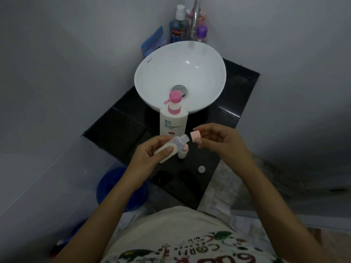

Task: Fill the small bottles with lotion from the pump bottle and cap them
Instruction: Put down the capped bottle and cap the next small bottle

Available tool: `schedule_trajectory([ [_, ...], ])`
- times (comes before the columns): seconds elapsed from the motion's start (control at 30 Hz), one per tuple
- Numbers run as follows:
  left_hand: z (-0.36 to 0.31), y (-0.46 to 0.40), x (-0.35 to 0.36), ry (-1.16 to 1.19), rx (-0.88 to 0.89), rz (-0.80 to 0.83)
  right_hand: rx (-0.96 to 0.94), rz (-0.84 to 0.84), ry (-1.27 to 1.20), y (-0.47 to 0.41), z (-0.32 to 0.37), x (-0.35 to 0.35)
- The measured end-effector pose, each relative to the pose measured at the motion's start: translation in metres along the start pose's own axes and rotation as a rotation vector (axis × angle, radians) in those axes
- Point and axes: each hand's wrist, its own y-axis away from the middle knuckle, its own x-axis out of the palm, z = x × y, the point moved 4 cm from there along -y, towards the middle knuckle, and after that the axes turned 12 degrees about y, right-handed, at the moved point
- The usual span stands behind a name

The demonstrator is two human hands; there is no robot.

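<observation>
My left hand (150, 154) grips a small translucent bottle (171, 148) partly filled with white lotion, tilted with its open neck pointing up and right. My right hand (218, 142) pinches a pink cap (195, 136) just beside that neck, a small gap between them. The white pump bottle (173, 120) with a pink pump stands upright on the black counter just behind my hands. A second small bottle (183, 152) with a pink cap stands under the held one, partly hidden. A small white round lid (201, 169) lies on the counter nearer to me.
A white basin (152, 73) sits on the black counter (114, 126) behind the pump bottle, with a chrome tap (194, 21) above it. Mouthwash and other toiletries (177, 27) crowd the back corner. A blue bucket (112, 186) stands on the floor at the left.
</observation>
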Motion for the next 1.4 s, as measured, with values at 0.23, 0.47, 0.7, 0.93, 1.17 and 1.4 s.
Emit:
schedule_trajectory([
  [0.23, -0.002, 0.004, 0.011, -0.082, 0.005, 0.059, -0.024, 0.053, 0.157, 0.009, -0.005, 0.003],
  [0.47, -0.005, 0.007, 0.012, -0.123, 0.016, 0.089, 0.034, 0.075, 0.234, 0.008, -0.011, 0.006],
  [0.7, -0.008, 0.01, 0.008, -0.113, 0.031, 0.088, 0.042, 0.116, 0.214, 0.009, -0.01, 0.008],
  [0.93, -0.007, 0.01, 0.002, -0.082, 0.041, 0.033, 0.041, 0.124, 0.17, 0.011, -0.009, 0.013],
  [1.17, -0.008, 0.009, 0.005, -0.058, 0.039, 0.054, 0.085, 0.087, 0.255, 0.011, -0.009, 0.015],
  [1.4, -0.008, 0.007, 0.004, -0.06, 0.036, 0.047, 0.009, 0.138, 0.149, 0.011, -0.011, 0.015],
])
